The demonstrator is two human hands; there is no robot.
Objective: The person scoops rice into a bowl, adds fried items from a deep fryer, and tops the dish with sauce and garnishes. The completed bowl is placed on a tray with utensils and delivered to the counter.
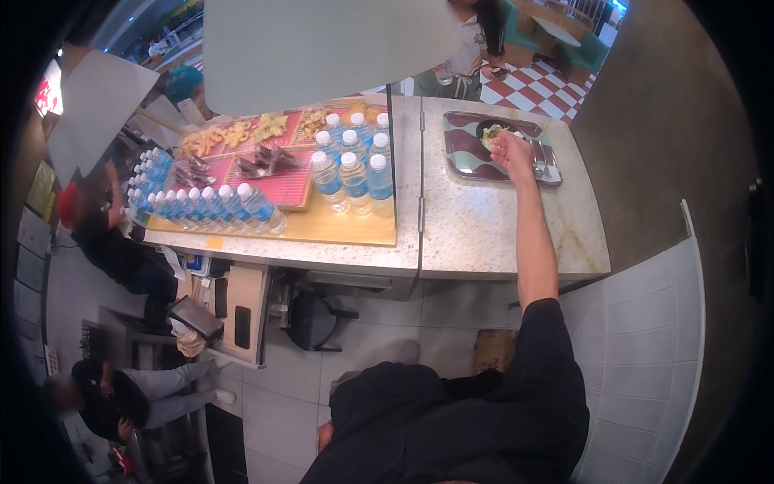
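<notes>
My right arm reaches far out over the counter. My right hand [513, 155] is above the near right side of a dark bowl [484, 127], its fingers drawn together; whatever they pinch is too small to make out. Pale food with green bits [489, 139] shows in the bowl beside my fingertips. The bowl stands on a patterned tray [468, 168] with a metallic rim. Metal cutlery [551, 165] lies on the tray just right of my wrist. Low beside my body, my left hand [325, 436] is mostly covered by my dark clothing, so its fingers stay hidden.
Left on the speckled counter [476, 234], water bottles [355, 179] surround pink trays of fried food [270, 126]. A pale panel [322, 52] hangs above. Across the counter stands a person [476, 48]; two co-workers are at left. Below are an open drawer [256, 323] and a black stool [310, 321].
</notes>
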